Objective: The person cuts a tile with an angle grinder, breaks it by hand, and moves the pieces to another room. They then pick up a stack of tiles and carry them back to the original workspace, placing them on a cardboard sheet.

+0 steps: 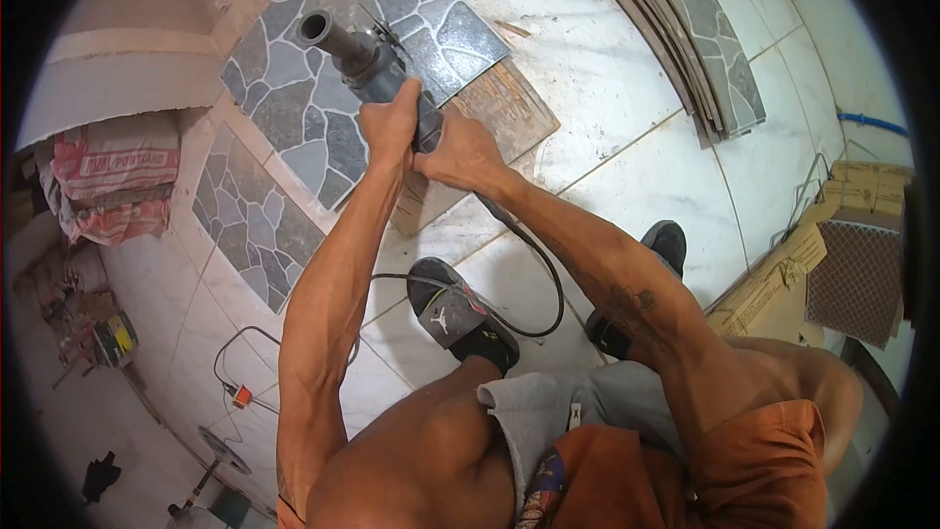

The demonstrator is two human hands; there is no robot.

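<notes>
Grey stone-pattern tile at 11 o'clock lies under angle grinder, L hand & R hand both clenched round its body; cord looping by sandal could snag, jerking the tool.

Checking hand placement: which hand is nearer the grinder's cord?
Right. Right hand wraps the grinder at its rear, where the cord exits; left hand sits forward, toward the tile.
</notes>
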